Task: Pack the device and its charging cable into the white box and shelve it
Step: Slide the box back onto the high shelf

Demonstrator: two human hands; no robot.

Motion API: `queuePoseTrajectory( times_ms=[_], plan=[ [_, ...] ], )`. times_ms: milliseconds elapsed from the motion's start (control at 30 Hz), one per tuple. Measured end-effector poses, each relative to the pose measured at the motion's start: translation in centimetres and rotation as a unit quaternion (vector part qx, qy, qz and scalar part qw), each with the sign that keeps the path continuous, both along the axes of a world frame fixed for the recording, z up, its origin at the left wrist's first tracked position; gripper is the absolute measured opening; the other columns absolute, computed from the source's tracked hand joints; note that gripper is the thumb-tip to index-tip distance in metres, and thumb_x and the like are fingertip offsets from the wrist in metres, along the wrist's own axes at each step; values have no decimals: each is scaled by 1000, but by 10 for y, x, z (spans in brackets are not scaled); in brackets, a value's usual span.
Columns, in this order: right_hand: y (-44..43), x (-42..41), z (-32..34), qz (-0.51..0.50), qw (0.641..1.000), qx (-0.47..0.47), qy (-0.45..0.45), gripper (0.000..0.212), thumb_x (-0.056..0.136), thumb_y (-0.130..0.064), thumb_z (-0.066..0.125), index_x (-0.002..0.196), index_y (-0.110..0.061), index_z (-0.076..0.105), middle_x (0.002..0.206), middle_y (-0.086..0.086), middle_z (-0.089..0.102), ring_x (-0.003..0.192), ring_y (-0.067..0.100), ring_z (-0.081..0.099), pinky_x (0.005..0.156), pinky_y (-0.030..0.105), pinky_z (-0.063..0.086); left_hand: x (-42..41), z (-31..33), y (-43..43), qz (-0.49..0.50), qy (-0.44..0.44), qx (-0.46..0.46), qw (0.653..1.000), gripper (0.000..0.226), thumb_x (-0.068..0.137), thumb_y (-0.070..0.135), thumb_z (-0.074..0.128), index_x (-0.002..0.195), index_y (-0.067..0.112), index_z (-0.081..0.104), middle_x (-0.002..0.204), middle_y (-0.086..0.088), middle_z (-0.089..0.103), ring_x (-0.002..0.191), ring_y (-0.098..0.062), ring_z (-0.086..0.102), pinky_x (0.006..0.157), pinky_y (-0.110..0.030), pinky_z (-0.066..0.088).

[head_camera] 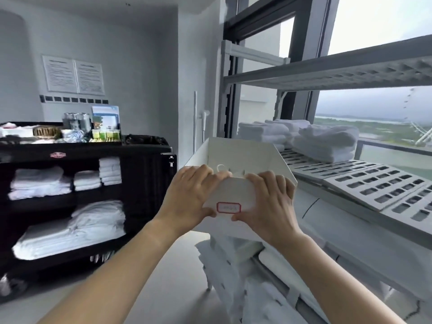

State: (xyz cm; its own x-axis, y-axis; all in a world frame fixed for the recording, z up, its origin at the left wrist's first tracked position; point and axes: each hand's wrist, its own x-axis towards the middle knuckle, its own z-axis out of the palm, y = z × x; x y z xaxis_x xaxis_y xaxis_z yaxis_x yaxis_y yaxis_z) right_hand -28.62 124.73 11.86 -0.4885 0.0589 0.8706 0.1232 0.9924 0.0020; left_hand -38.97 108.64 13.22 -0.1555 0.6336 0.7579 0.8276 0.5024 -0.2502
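Note:
I hold a white cardboard box (245, 157) in the air in front of me, just left of the grey shelf rack. Its lid stands up at the back and a front flap with a red-bordered label (228, 207) is folded toward me. My left hand (189, 195) grips the flap's left side, fingers over its top edge and thumb below. On the right side, my right hand (268, 204) grips the same way. A bit of white cable (221, 168) shows inside the box. The device itself is hidden.
The grey slotted shelf (364, 185) lies to the right, with folded white towels (325, 141) at its far end. An upper shelf (339, 71) runs above it. More towel stacks (224, 260) sit below the box. A black housekeeping cart (145, 178) stands at left.

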Motion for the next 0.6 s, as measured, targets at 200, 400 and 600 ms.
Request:
queuePoseTrajectory(
  times_ms=[200,400,600],
  plan=[
    [21,-94,8,8,1000,14,10,97,27,-54,86,109,-16,52,94,5,54,90,17,36,87,30,22,-87,9,14,23,23,15,999,97,42,45,88,126,24,45,95,-1,54,87,-21,54,92,-40,43],
    [53,-195,34,16,999,30,4,95,27,-59,83,106,-14,55,92,5,53,88,18,36,83,31,21,-185,35,47,25,-6,1,1000,94,43,40,88,124,20,44,103,-3,53,96,-24,51,94,-38,39],
    [79,-279,51,28,999,30,1,95,29,-58,83,107,-15,50,93,4,53,88,18,35,83,31,21,-270,48,74,11,-16,-2,1000,96,46,38,88,123,24,33,108,-2,48,102,-22,42,95,-33,32]
  ],
)
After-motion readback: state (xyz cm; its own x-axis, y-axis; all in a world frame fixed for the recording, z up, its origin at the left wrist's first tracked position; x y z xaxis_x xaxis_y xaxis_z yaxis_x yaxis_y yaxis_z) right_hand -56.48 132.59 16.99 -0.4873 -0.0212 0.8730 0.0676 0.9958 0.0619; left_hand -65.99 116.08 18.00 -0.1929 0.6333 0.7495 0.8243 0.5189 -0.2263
